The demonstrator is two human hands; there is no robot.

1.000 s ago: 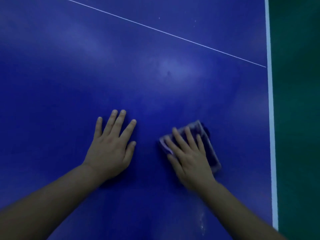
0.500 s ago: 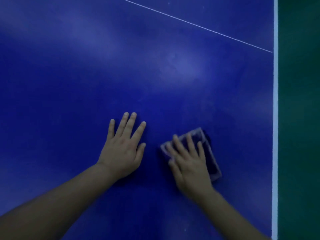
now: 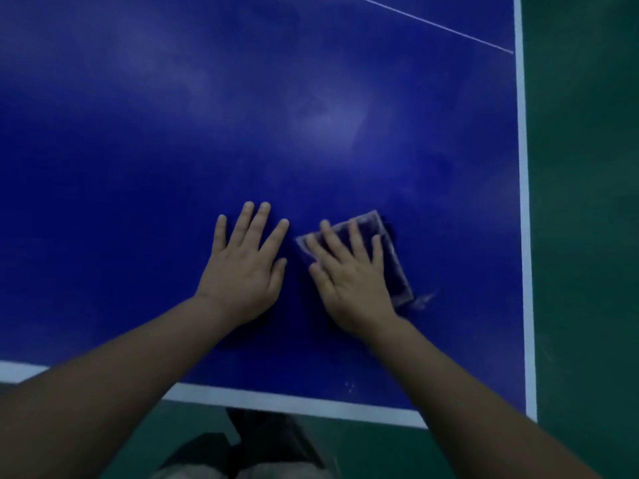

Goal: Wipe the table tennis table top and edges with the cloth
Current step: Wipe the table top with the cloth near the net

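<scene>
A: Position?

B: Near right corner of the table tennis table [image 3: 138, 150]. Folded cloth [image 3: 397, 271] lies flat on the top, between the near edge and the thin centre line [image 3: 432, 24], closer to the right edge.

A: Hands?

B: Right hand [image 3: 352, 281] flat on the cloth, fingers straight and spread, pressing, not gripping. Left hand [image 3: 247, 267] just beside it, palm down on bare surface, fingers extended, holding nothing.

A: Progress?

B: Mid-job, by my reckoning. Hazy smears across the far top; pale specks by the near edge stripe [image 3: 294, 402], a streak right by the cloth. Right edge stripe [image 3: 522, 202] looks untouched; cannot tell for certain. Edges likely remain.
</scene>
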